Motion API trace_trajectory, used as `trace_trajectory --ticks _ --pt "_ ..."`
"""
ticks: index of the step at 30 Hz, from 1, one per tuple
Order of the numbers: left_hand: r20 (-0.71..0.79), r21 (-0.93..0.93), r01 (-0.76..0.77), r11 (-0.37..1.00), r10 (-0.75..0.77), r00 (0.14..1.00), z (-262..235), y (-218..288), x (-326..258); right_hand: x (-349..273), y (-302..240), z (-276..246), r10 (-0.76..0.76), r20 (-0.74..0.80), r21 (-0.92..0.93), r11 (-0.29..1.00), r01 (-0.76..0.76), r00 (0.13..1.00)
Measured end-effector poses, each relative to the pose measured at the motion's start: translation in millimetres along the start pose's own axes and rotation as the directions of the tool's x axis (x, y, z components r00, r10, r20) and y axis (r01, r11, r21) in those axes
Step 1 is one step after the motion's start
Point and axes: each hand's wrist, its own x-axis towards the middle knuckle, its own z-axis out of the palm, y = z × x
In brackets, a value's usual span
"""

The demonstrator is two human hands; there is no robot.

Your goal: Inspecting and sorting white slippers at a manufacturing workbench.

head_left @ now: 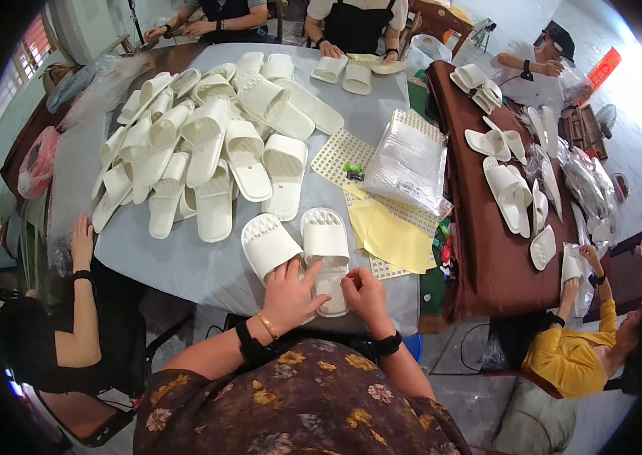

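We see both forearms coming up from the lower edge, elbows bent, wrists close together. Our left hand (289, 292) lies palm down, fingers spread forward and thumb angled right. Our right hand (364, 294) sits just beside it, fingers curled inward, knuckles up, pinching lightly.
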Motion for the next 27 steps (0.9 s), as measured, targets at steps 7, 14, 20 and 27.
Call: trace_trajectory --ticks 7,14,20,27 --pt "-0.038 0.129 0.063 0.99 -0.058 0.998 4 0 8 3 3 2 0.052 0.015 0.083 0.995 -0.054 0.999" --pt "-0.083 0.02 0.068 0.997 -0.066 0.994 -8 -8 -13 3 9 -1 -0.032 0.0 0.134 0.991 0.032 0.999" --pt "-0.203 -0.106 -0.039 0.994 0.017 0.979 -67 -6 -23 -3 11 -1 0.026 -0.042 0.177 0.984 -0.018 0.999" --pt "-0.43 0.047 -0.012 0.999 0.031 0.902 -173 -76 45 0 -7 -2 0.059 -0.031 0.154 0.987 -0.053 0.998"
